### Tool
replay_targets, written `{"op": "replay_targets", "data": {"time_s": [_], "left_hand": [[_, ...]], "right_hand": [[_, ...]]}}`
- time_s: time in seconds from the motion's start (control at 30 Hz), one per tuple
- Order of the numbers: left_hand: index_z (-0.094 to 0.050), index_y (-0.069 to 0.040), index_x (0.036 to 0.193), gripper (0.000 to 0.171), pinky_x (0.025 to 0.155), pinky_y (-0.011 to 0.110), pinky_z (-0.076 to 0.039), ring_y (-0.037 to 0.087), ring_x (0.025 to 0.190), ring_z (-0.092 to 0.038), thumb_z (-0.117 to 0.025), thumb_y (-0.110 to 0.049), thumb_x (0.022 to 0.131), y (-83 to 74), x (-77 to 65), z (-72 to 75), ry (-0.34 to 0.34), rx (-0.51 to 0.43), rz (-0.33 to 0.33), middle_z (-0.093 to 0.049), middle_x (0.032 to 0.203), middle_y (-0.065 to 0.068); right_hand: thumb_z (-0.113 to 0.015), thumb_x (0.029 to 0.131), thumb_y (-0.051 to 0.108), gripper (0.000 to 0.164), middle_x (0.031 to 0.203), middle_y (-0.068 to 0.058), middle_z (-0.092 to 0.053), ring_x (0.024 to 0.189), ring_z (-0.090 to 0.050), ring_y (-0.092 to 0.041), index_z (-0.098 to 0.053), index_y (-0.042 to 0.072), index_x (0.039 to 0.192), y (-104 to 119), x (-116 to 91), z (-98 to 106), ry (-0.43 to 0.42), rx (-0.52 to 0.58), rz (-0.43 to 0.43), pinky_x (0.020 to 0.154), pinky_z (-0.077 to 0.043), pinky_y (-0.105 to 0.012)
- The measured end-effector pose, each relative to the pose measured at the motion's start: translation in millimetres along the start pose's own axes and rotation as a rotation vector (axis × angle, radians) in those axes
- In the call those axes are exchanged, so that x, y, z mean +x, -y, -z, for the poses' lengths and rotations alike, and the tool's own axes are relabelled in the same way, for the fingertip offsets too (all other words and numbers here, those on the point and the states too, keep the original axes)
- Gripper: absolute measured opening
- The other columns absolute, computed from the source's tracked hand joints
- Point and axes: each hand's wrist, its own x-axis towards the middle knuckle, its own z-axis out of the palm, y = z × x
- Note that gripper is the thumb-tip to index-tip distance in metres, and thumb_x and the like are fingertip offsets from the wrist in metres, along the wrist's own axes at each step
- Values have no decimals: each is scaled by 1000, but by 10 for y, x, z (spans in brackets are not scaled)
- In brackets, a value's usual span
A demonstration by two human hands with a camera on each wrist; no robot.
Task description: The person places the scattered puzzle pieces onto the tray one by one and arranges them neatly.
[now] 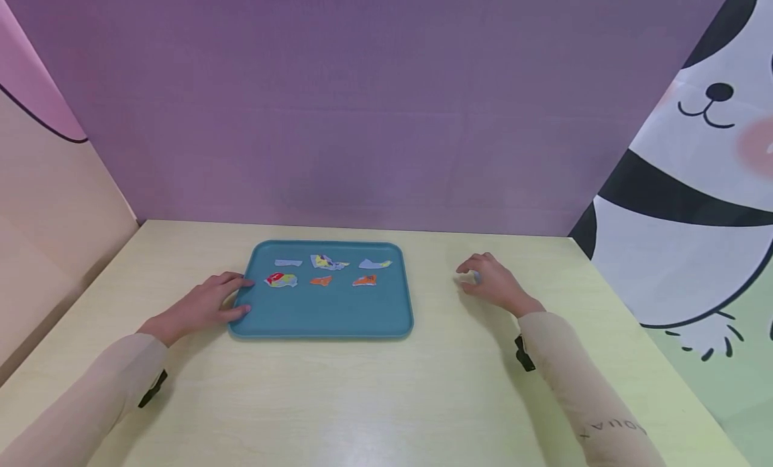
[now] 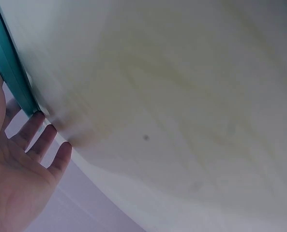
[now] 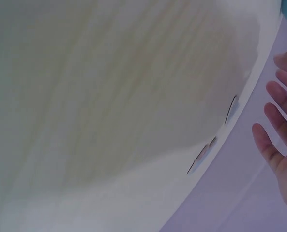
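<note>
Pale glare touches the table; wrist views look dim.

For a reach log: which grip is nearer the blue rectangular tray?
Left. The left grip touches the blue rectangular tray at its left edge; the right grip is apart from it, off its right side.

Dark letters mark the right sleeve, too unclear to read.

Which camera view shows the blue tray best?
The head view: the tray shows nearly whole, rim and six flat pieces included. The left wrist view catches only a strip of its edge; the right wrist view, just a teal bit at the upper right corner.
</note>
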Motion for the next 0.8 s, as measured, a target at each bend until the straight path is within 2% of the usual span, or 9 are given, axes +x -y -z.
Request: {"op": "replay_targets", "data": {"time_s": [0.27, 0.53, 0.8], "left_hand": [[-50, -1, 127, 53, 97, 60, -34, 43, 119, -39, -63, -30, 85, 6, -2, 0, -10, 4, -10, -44, 130, 24], [-50, -2, 127, 53, 98, 59, -35, 42, 119, -40, -63, -32, 85, 42, 11, -27, -15, 10, -10, -44, 130, 23], [-50, -2, 127, 54, 97, 60, -35, 43, 118, -40, -62, -33, 85, 41, 18, -28, -6, 9, -10, -44, 130, 24]], "right_hand": [[-67, 78, 10, 28, 111, -15, -60, 104, -47, -32, -64, 2, 105, -129, -42, 34, -18, 12, -51, 84, -45, -50], [-65, 79, 11, 29, 113, -18, -58, 103, -46, -34, -63, 0, 106, -226, -57, 29, 4, -11, -84, 85, -44, -51], [-66, 79, 11, 30, 112, -19, -58, 101, -48, -36, -63, -1, 107, -283, -73, 14, 6, -51, -77, 81, -46, -51]]}}
